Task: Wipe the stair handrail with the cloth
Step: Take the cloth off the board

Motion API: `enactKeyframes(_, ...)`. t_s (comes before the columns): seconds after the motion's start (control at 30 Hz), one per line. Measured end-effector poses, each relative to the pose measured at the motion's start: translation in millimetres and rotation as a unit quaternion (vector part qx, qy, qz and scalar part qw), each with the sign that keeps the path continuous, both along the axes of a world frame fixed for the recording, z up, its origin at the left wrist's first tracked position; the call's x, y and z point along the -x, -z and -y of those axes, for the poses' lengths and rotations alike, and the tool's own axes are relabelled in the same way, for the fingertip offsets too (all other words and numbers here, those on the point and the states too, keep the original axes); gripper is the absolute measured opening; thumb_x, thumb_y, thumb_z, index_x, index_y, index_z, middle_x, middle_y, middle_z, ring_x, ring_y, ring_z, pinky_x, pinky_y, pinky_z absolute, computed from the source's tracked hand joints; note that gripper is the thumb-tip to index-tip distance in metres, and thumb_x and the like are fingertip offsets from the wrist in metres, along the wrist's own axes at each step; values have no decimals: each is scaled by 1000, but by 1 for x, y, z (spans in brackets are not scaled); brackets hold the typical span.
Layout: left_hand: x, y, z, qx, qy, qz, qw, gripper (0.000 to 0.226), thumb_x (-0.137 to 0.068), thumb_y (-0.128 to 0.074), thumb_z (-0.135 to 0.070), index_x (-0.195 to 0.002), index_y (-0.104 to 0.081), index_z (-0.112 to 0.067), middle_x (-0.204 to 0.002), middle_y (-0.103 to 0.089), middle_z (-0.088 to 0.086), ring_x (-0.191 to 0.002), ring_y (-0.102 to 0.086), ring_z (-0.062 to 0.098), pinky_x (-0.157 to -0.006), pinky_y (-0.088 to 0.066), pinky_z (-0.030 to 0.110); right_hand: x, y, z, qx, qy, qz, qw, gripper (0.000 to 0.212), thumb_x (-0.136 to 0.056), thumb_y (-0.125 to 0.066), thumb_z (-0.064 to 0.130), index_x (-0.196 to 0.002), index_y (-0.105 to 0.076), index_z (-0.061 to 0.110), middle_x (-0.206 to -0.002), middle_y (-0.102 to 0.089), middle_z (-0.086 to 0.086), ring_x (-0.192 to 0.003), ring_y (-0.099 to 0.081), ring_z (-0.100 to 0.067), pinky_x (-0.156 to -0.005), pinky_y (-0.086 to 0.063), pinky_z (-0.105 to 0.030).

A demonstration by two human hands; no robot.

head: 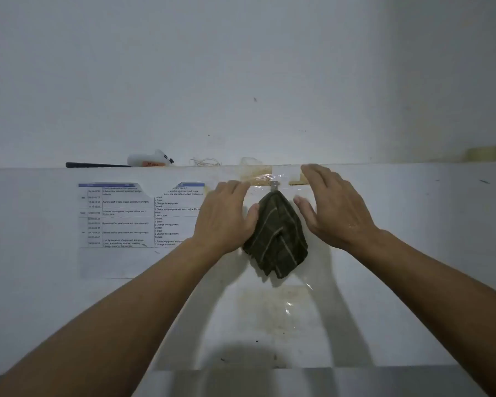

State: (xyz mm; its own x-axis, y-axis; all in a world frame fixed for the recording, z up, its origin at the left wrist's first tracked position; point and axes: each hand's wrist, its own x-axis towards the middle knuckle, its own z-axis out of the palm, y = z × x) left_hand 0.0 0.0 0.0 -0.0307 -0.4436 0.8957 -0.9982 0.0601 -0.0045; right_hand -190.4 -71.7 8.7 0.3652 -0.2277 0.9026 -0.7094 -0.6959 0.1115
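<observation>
A dark green cloth (276, 236) with pale stripes hangs from a small grey hook (274, 186) on a white wall panel. My left hand (226, 216) is flat against the panel just left of the cloth, its thumb touching the cloth's edge. My right hand (331, 207) hovers open just right of the cloth, fingers spread, apart from it. Neither hand holds anything. No stair handrail is in view.
A printed schedule sheet (138, 216) is stuck to the panel at the left. On the ledge above lie a black bar (96, 165), a white glue gun (151, 160) and a coiled string (205, 161). Clear tape (269, 179) covers the area around the hook.
</observation>
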Motion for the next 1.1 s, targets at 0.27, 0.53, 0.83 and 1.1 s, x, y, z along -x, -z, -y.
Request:
enactKeyframes(0.27, 2, 6, 21, -73, 14, -97, 992, 38, -88, -59, -29, -123, -58, -14, -120, -63, 3, -106, -60, 22, -88, -50, 38, -8, 17, 25, -82, -12, 11, 997, 40, -88, -57, 30, -125, -51, 15, -118, -64, -7, -103, -59, -27, -85, -51, -44)
enactKeyframes(0.53, 4, 8, 46, -85, -20, -173, 981, 43, -83, -69, -32, -120, -57, -15, -109, -68, 3, -96, -64, 23, -77, -50, 34, -28, 22, 47, -169, -31, 51, 984, 37, -84, -61, 37, -115, -56, 17, -97, -71, -4, -86, -64, -27, -75, -55, -43)
enactKeyframes(0.83, 3, -6, 47, -23, -2, -250, 968, 11, -84, -59, -15, -92, -67, -17, -89, -68, 2, -81, -62, 17, -72, -51, 31, -39, 13, 58, -234, -104, 160, 953, 16, -84, -63, 20, -98, -71, 15, -88, -71, -2, -76, -63, -16, -72, -54, -31)
enactKeyframes(1.1, -15, -29, 3, 2, 47, -270, 962, 3, -93, -52, -16, -91, -53, -19, -82, -55, -6, -78, -52, 8, -68, -44, 26, -31, -9, 36, -236, -213, 141, 937, 11, -93, -49, 27, -95, -51, 17, -84, -57, 2, -76, -54, -15, -58, -39, -25)
